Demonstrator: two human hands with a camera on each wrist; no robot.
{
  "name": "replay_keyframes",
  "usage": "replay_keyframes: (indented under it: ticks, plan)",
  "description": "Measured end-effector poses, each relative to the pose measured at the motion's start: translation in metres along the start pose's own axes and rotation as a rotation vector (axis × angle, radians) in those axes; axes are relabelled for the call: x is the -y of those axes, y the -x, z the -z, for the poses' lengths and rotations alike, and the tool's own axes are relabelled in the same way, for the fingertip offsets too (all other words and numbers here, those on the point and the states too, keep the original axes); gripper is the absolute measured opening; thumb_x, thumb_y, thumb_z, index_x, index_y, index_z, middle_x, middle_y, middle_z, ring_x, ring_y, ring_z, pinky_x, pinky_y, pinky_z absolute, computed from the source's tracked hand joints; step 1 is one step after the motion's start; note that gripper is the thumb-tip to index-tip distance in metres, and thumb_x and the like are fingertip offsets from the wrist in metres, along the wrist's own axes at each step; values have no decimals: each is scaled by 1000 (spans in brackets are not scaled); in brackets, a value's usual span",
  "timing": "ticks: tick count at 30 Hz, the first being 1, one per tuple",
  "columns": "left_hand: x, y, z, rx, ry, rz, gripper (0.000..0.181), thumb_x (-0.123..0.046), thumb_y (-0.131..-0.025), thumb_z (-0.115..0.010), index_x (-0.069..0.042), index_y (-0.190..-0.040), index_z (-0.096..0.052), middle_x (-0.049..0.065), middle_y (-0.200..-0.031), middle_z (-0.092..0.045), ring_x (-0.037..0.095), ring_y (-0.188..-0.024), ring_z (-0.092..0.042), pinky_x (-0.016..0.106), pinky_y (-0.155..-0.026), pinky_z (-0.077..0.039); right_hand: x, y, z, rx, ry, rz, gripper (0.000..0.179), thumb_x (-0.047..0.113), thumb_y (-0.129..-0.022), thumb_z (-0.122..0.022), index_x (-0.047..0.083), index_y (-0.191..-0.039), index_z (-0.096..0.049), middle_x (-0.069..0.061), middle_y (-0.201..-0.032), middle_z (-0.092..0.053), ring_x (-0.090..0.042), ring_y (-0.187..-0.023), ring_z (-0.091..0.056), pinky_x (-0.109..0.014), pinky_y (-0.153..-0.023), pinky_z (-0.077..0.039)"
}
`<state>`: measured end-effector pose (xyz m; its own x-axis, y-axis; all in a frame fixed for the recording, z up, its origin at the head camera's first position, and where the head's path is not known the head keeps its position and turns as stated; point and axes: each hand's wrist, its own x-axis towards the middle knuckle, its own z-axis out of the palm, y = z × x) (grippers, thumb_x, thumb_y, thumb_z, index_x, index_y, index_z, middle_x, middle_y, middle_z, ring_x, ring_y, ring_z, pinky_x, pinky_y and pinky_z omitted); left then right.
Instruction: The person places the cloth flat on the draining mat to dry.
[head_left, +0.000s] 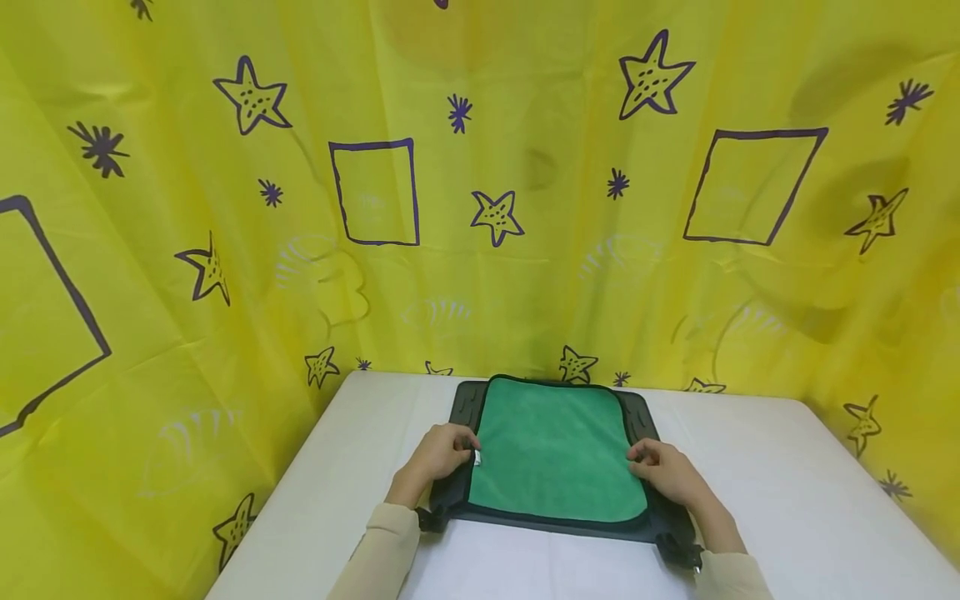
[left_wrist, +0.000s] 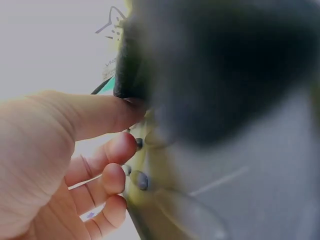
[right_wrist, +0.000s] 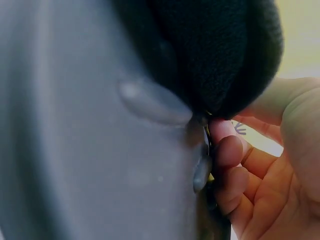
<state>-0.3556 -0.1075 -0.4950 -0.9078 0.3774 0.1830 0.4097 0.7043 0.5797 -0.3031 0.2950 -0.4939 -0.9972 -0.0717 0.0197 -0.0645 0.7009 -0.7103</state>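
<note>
A green cloth (head_left: 558, 450) with a black border and a small white label at its left edge lies spread over a dark grey board (head_left: 468, 404). My left hand (head_left: 447, 447) pinches the cloth's left edge near the label. In the left wrist view, the thumb of my left hand (left_wrist: 65, 145) presses the dark border, with the other fingers curled below. On the opposite side, my right hand (head_left: 667, 471) pinches the cloth's right edge. The right wrist view shows fingertips of my right hand (right_wrist: 265, 165) by the dark cloth edge (right_wrist: 215, 55), beside the board's raised oval bumps.
Beneath the board is a white table (head_left: 375, 433). A yellow curtain (head_left: 525, 283) printed with stars and squares hangs behind the table and along its sides. Dark straps circle both wrists.
</note>
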Motion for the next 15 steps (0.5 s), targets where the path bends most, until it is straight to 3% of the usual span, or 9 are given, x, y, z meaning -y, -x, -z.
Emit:
replay_keyframes:
  ticks: [9, 15]
  plan:
    - [-2, 2, 1, 46, -11, 36, 16, -5, -93, -68, -16, -101, -78, -2, -70, -60, 11, -61, -49, 24, -53, -40, -7, -1, 0, 11, 3, 11, 15, 11, -95, -66, 3, -108, -66, -4, -80, -59, -18, -76, -51, -32, -67, -41]
    - [0, 5, 6, 68, 14, 48, 17, -6, -95, -65, -14, -102, -78, 0, -76, -64, 13, -65, -51, 27, -56, -43, -8, 3, 6, -4, -22, 8, 15, 12, -100, -62, 2, -110, -67, -5, -85, -63, -17, -77, -54, -29, -66, -47]
